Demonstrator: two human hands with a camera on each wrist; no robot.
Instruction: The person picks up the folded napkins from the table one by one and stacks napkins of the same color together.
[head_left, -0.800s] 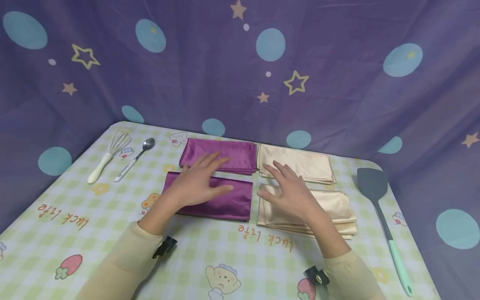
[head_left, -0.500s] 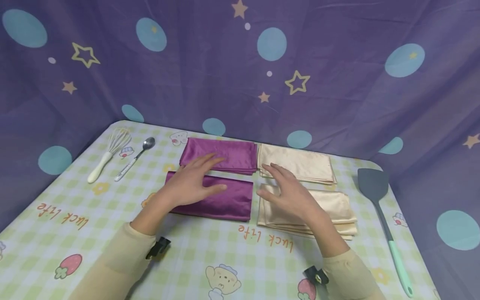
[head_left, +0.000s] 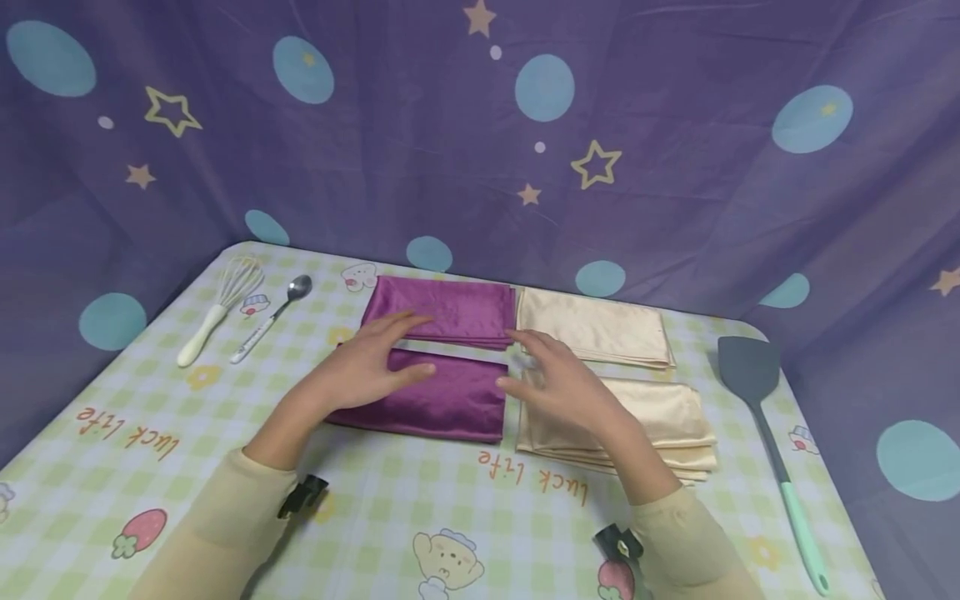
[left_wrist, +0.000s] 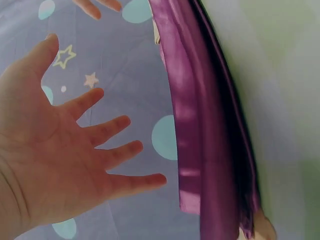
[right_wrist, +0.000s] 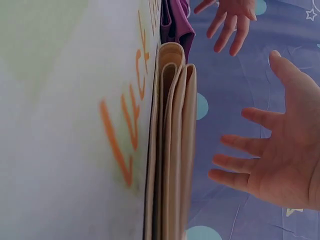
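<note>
My left hand (head_left: pixel 362 367), fingers spread, hovers over the left part of the near purple satin cloth (head_left: pixel 457 400). In the left wrist view the palm of that hand (left_wrist: pixel 65 145) holds nothing, and the folded purple cloth (left_wrist: pixel 192 125) lies beyond the fingertips. My right hand (head_left: pixel 562 379) is over the left end of the near cream satin cloth (head_left: pixel 660 408), fingers extended and apart. Its folded layers (right_wrist: pixel 172 140) show edge-on in the right wrist view, apart from the fingers. Behind these lie a second folded purple cloth (head_left: pixel 465 308) and a second cream cloth (head_left: pixel 600 327).
A whisk (head_left: pixel 219 308) and a spoon (head_left: pixel 272 318) lie at the table's left. Along the right edge is a grey turner (head_left: pixel 750 371) with a mint handle. A checked tablecloth (head_left: pixel 390 533) covers the table; a purple patterned curtain (head_left: pixel 420 125) hangs behind it.
My left hand has drifted left and slightly toward me over the purple cloth. My right hand has shifted a little left. The cloths and utensils lie as before.
</note>
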